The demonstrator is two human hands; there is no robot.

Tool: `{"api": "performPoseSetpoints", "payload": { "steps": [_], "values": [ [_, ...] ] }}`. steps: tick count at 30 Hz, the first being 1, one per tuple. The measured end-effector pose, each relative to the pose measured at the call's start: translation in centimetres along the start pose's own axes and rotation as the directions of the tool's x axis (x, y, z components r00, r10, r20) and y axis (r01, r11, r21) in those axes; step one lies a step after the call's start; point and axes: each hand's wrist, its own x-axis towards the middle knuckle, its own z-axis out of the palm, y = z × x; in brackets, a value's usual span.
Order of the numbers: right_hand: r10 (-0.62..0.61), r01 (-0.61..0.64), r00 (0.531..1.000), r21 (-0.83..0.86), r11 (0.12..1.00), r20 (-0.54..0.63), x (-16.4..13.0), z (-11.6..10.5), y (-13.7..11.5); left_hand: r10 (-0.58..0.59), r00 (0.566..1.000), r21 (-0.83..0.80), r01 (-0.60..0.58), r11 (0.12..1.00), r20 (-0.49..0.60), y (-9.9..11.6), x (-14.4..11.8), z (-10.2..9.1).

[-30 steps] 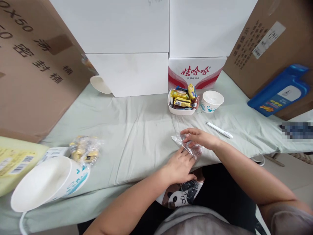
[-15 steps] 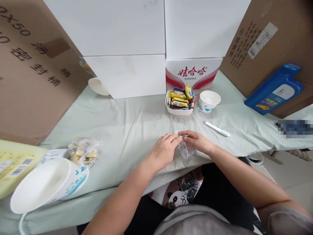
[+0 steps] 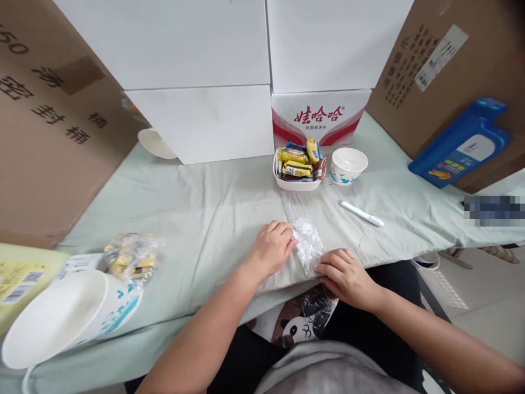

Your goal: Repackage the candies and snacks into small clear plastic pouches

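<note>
A small clear plastic bag lies flat on the pale green cloth near the table's front edge. My left hand pinches its upper left corner with fingers curled. My right hand presses on its lower end at the cloth's edge. Behind the bag, a white dish holds several wrapped snacks, with a white paper bowl to its right. A white pen lies to the right of the bag.
A large paper bowl lies on its side at the front left beside a clear bag of yellow candies. White boxes and cardboard cartons wall the back and sides. A blue bottle leans at the right.
My right hand has slid down the plastic bag from its top to its lower end. My left hand came up from the table edge to the bag's upper corner. The bag now lies stretched flat.
</note>
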Motion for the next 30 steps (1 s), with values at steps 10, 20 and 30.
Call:
{"api": "performPoseSetpoints", "payload": {
  "steps": [10,20,30],
  "values": [
    [-0.012,0.016,0.998,0.053,0.998,-0.069,0.6,-0.6,-1.3,0.04,0.998,-0.029,-0.038,0.999,0.054,0.7,-0.5,-0.2],
    [-0.076,0.079,0.994,0.034,0.996,-0.08,7.3,-1.9,2.1,0.075,0.99,-0.049,-0.069,0.996,0.12,-0.5,-0.7,-0.2],
    [0.078,-0.079,0.997,-0.185,0.979,-0.011,10.3,1.1,5.3,0.1,0.989,-0.074,-0.109,0.991,-0.107,-1.5,-0.5,-0.4]
  ]
}}
